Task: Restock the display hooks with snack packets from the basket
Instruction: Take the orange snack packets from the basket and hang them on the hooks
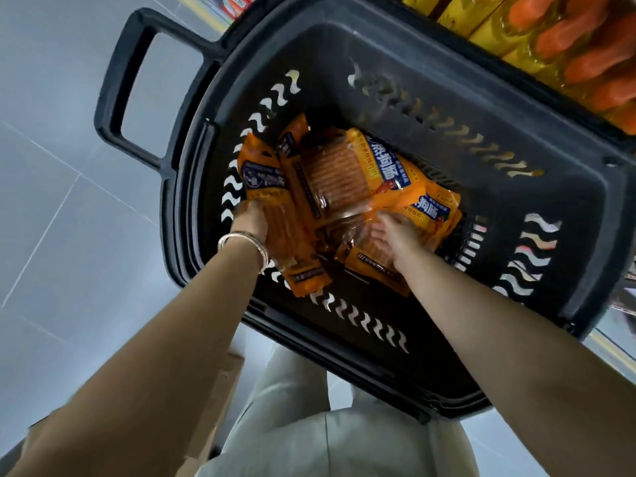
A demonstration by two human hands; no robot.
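Observation:
A black plastic basket (537, 187) stands on the floor below me, holding several orange snack packets (344, 170) with blue labels. Both my arms reach down into it. My left hand (249, 218), with a silver bangle on the wrist, grips a bunch of packets (272, 187) standing on edge at the basket's left side. My right hand (395, 232) lies on the packets (423, 208) at the basket's right, fingers spread over them; whether they curl round one is hidden. No display hooks are in view.
The basket's black handle (117, 87) sticks out to the upper left over grey floor tiles (51, 166). Bottles with orange caps (568, 32) fill a shelf at the upper right. A cardboard box (220, 390) sits by my legs at the bottom.

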